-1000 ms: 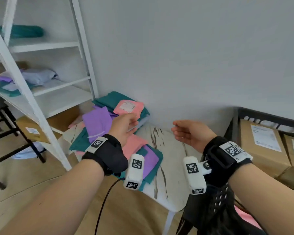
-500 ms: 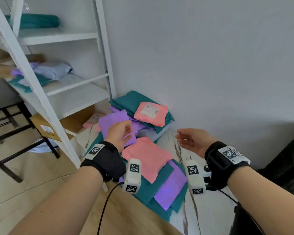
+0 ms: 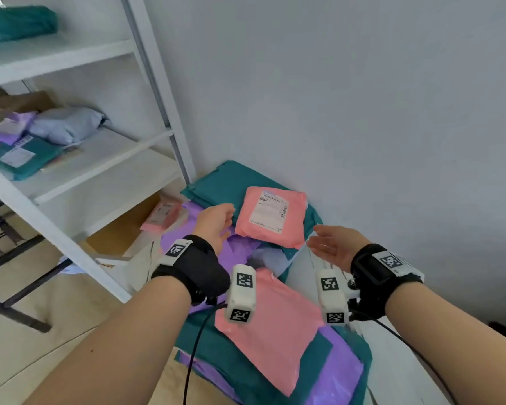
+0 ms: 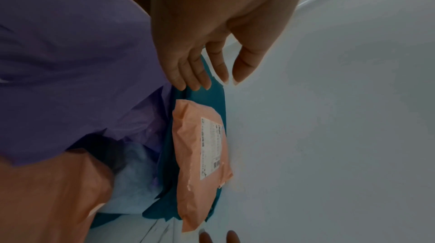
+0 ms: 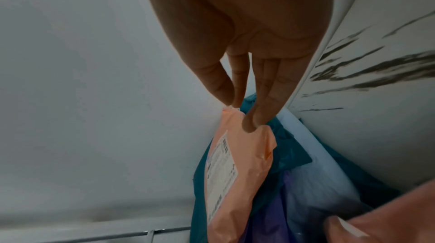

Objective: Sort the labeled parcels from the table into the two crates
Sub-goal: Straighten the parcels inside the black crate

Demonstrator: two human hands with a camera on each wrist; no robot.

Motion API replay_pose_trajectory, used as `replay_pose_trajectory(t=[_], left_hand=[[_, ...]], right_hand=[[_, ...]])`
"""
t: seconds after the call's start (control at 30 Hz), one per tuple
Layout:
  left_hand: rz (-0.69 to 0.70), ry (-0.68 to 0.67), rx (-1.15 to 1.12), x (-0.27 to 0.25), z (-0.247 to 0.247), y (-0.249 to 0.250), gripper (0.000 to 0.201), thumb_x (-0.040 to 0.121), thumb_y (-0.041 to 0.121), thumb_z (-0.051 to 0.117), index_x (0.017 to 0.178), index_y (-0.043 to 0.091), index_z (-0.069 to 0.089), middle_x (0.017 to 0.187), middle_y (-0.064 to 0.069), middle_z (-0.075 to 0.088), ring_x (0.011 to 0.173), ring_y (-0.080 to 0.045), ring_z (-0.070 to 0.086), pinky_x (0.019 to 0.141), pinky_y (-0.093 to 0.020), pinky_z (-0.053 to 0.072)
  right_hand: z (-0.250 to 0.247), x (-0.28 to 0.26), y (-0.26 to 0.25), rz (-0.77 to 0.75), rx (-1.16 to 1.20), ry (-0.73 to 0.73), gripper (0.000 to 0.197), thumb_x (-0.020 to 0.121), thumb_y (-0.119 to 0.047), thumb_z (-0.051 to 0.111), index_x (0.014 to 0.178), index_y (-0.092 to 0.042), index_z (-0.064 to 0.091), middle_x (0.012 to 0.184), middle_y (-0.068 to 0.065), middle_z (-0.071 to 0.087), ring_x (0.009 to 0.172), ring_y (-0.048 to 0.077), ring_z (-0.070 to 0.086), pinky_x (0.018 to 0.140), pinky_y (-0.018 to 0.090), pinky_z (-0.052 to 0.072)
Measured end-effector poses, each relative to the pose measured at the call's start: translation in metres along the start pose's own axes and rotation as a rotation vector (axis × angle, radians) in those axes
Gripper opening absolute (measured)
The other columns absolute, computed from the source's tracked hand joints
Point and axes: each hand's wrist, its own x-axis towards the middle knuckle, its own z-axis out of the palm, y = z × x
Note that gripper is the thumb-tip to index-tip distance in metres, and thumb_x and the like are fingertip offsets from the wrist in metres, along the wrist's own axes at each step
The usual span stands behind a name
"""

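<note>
Both hands are spread and empty, the left hand (image 3: 215,222) and right hand (image 3: 332,248) flanking the labeled pink parcel (image 3: 272,216) atop the teal and purple mailers on the table (image 3: 398,372), apparently to lift it by its 2 sides.

The pink parcel (image 3: 270,219) is a thin plastic mailer, smooth with a soft sheen and fine wrinkles, bearing a matt white paper label (image 3: 268,211). The purple mailers (image 4: 70,64) and teal mailers (image 3: 225,182) look like the same crinkly film. The table (image 5: 367,60) has a smooth, white, marble-patterned top. The shelf unit (image 3: 105,153) is matt white. A cardboard box (image 3: 120,232) sits beneath it.
</note>
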Motion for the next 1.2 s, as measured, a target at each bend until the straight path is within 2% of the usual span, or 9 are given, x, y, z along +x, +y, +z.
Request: replay_pose_trajectory(t=[0.13,0.3,0.43,0.53,0.63,0.8,0.93,1.1,1.2], left_hand=[[-0.031,-0.013,0.021,0.024,0.011,0.000,0.017,0.095,0.010,0.049,0.079,0.015,0.053,0.081,-0.002,0.052,0.077,-0.015,0.048,0.063,-0.025,0.039],[-0.074,-0.063,0.115,0.040,0.022,0.003,0.015,0.092,0.011,0.050,0.078,0.017,0.050,0.077,-0.002,0.046,0.071,-0.015,0.041,0.061,-0.026,0.036],[-0.104,-0.108,0.109,0.045,0.021,0.006,0.012,0.088,0.008,0.050,0.079,0.016,0.053,0.084,-0.007,0.049,0.073,-0.017,0.041,0.058,-0.026,0.032],[-0.108,-0.145,0.112,0.046,0.020,0.006,0.016,0.088,0.007,0.049,0.075,0.014,0.055,0.075,-0.003,0.056,0.065,-0.015,0.046,0.057,-0.023,0.037],[-0.106,-0.160,0.111,0.041,0.022,0.010,0.014,0.090,0.014,0.054,0.076,0.014,0.057,0.074,-0.002,0.057,0.062,-0.014,0.045,0.057,-0.024,0.035],[-0.082,-0.226,0.142,0.024,0.030,0.011,0.022,0.091,0.037,0.060,0.085,0.016,0.060,0.071,-0.002,0.058,0.060,-0.013,0.047,0.055,-0.023,0.033],[-0.050,-0.304,0.113,0.009,0.036,0.011,0.025,0.089,0.036,0.065,0.099,0.013,0.066,0.089,-0.002,0.070,0.074,-0.015,0.063,0.060,-0.025,0.045],[-0.059,-0.414,0.028,-0.006,0.037,0.006,0.023,0.088,0.031,0.067,0.101,0.013,0.071,0.099,-0.008,0.075,0.093,-0.024,0.070,0.092,-0.043,0.053],[-0.052,-0.438,0.002,-0.011,0.038,0.003,0.026,0.087,0.032,0.068,0.104,0.012,0.071,0.098,-0.008,0.075,0.093,-0.024,0.070,0.089,-0.041,0.054]], right_hand=[[0.003,0.015,-0.003,0.053,-0.017,-0.034,0.003,0.094,-0.004,0.055,0.093,-0.005,0.058,0.100,0.019,0.060,0.078,0.028,0.065,0.064,0.032,0.054],[0.009,0.024,-0.005,0.072,0.019,-0.069,0.005,0.094,-0.002,0.053,0.094,-0.003,0.058,0.085,0.017,0.064,0.071,0.028,0.067,0.066,0.032,0.057],[0.017,0.027,-0.005,0.079,0.032,-0.037,0.001,0.092,-0.002,0.057,0.093,-0.001,0.058,0.087,0.019,0.062,0.067,0.027,0.066,0.056,0.029,0.059],[0.021,0.030,-0.005,0.074,-0.014,-0.006,0.006,0.089,-0.004,0.063,0.091,-0.002,0.058,0.080,0.015,0.060,0.060,0.020,0.064,0.049,0.026,0.057],[0.024,0.027,-0.007,0.034,-0.095,0.007,0.009,0.087,-0.002,0.065,0.086,-0.006,0.058,0.072,0.009,0.057,0.050,0.013,0.059,0.045,0.020,0.053],[0.014,0.012,-0.007,-0.077,-0.046,0.004,0.028,0.082,0.005,0.065,0.110,0.001,0.062,0.090,0.016,0.060,0.058,0.017,0.054,0.049,0.020,0.053],[0.004,-0.006,-0.003,-0.124,-0.024,0.020,0.028,0.082,0.004,0.065,0.110,-0.002,0.063,0.089,0.014,0.066,0.054,0.013,0.055,0.045,0.019,0.047],[-0.006,-0.023,0.002,-0.148,-0.002,0.055,0.023,0.080,0.004,0.067,0.100,-0.007,0.065,0.087,0.011,0.070,0.060,0.017,0.058,0.049,0.021,0.050],[-0.010,-0.032,0.003,-0.172,0.008,0.074,0.022,0.079,0.004,0.068,0.096,-0.009,0.065,0.081,0.008,0.070,0.057,0.015,0.058,0.050,0.021,0.051]])
